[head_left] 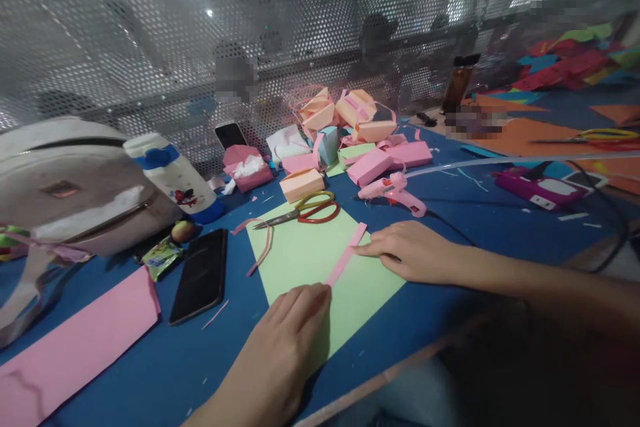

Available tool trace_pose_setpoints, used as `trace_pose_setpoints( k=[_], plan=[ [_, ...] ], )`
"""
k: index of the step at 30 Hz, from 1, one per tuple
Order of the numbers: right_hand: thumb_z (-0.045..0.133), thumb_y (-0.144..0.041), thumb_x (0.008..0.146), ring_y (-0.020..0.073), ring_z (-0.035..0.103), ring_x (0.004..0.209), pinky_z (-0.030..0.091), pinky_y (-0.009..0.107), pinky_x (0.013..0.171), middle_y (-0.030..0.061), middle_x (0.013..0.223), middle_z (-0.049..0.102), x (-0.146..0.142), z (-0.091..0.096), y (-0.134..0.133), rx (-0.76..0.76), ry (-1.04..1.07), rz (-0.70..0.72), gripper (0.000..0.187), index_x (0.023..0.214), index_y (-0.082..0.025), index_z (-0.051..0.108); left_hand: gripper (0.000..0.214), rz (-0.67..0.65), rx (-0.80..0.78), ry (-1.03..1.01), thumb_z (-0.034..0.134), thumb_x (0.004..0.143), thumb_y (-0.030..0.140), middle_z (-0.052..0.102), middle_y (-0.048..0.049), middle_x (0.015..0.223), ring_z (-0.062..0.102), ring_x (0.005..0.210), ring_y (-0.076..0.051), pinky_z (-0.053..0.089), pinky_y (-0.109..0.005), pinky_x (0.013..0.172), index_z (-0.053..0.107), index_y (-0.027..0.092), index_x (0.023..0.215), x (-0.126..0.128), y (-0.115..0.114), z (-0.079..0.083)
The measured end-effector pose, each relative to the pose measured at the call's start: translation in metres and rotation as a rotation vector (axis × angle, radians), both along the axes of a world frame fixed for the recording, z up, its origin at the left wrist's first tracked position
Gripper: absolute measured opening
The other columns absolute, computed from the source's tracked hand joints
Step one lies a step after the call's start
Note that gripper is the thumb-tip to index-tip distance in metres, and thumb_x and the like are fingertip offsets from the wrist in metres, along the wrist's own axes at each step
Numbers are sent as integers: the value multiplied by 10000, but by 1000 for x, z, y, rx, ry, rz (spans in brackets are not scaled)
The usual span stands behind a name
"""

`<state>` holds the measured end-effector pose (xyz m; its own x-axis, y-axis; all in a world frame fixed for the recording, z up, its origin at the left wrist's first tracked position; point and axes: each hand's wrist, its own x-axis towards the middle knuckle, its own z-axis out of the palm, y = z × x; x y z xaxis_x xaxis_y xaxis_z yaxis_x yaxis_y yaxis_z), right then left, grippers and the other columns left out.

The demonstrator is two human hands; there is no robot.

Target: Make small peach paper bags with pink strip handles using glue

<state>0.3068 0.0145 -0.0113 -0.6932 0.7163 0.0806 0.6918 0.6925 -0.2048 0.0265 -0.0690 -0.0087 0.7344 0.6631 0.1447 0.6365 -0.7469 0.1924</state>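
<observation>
A narrow pink paper strip (346, 255) lies slantwise across a light green sheet of paper (300, 257). My left hand (295, 330) is closed at the strip's near end, its fingertips bent down on it. From the right, my right hand (417, 250) rests on the sheet with a fingertip stretched out, touching the strip nearer its far end. Scissors (300, 213) with yellow and red handles lie on the sheet's far part. Beside them is a thin curled pink paper strip (263, 253). A pink glue gun (393, 193) lies just beyond my right hand.
Folded paper boxes (370, 167) are heaped at the back against a perforated metal panel (165, 47). On the left are a phone (200, 277), a pink sheet (85, 353), a bottle (170, 173) and a bag (80, 180). A purple power strip (540, 188) and cables lie right.
</observation>
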Motion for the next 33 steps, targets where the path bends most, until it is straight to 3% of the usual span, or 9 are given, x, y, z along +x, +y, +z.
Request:
trace_pose_setpoints(
  k=[3, 8, 12, 16, 20, 24, 28, 31, 33],
  plan=[
    [477, -70, 839, 228, 706, 905, 455, 293, 713, 32, 1107, 760, 0, 1, -2, 5, -12, -10, 571, 1330, -320, 621, 655, 18, 73, -15, 428, 840, 64, 579, -165, 1321, 578, 1136, -293, 562, -386, 883, 376, 147, 1488, -17, -19, -1],
    [484, -66, 830, 226, 716, 876, 445, 278, 659, 29, 1050, 777, -4, 4, -5, 3, -51, -40, 577, 1327, -323, 623, 689, 76, 167, 75, 419, 849, 55, 613, -97, 1325, 589, 1165, -274, 564, -339, 875, 373, 249, 1508, -44, -45, -6],
    [485, -80, 847, 236, 724, 874, 454, 285, 663, 49, 1041, 780, -8, 8, -4, 11, -84, -33, 536, 1313, -295, 640, 794, 170, 126, 108, 377, 769, -40, 608, -52, 1345, 581, 1193, -246, 543, -346, 926, 421, 320, 1475, -49, -56, 0],
    [485, -110, 877, 237, 716, 873, 451, 294, 673, 86, 1065, 770, -19, 13, -14, 48, -91, 30, 469, 1302, -220, 650, 641, 149, 107, 23, 405, 778, -13, 609, -74, 1337, 593, 1172, -243, 525, -365, 959, 584, 268, 1325, -47, -54, 15],
    [495, -110, 870, 215, 693, 821, 398, 296, 616, 68, 1077, 758, -40, 15, -36, 25, -81, 247, 600, 1460, -212, 467, 445, 124, 187, -60, 391, 834, 16, 699, -61, 1169, 659, 997, -198, 539, -331, 904, 657, 232, 1118, -46, -44, 18],
    [513, -137, 867, 208, 660, 711, 327, 305, 561, 56, 938, 760, -58, 15, -48, 2, -126, 343, 608, 1465, -233, 455, 455, 3, 388, -21, 358, 881, 39, 719, -71, 1203, 686, 1027, -211, 557, -331, 877, 598, 154, 1249, -39, -37, 4],
    [529, -136, 855, 206, 676, 745, 305, 301, 560, 51, 969, 772, -55, 16, -38, -64, -153, 258, 546, 1382, -277, 564, 395, -90, 402, 92, 399, 1011, 235, 686, -55, 1288, 676, 1118, -220, 563, -313, 923, 535, 129, 1366, -37, -35, -7],
    [517, -122, 853, 210, 690, 763, 306, 287, 570, 40, 947, 783, -39, 14, -25, -49, -178, 89, 545, 1344, -343, 600, 574, -96, 306, 102, 456, 994, 483, 658, -56, 1331, 657, 1160, -238, 563, -310, 958, 445, 149, 1460, -42, -32, -11],
    [499, -112, 856, 216, 696, 755, 316, 283, 580, 45, 918, 785, -25, 12, -16, -4, -204, -17, 554, 1341, -356, 604, 632, -92, 286, 71, 456, 987, 503, 655, -54, 1334, 656, 1164, -242, 570, -314, 959, 366, 162, 1511, -45, -30, -14]
  ],
)
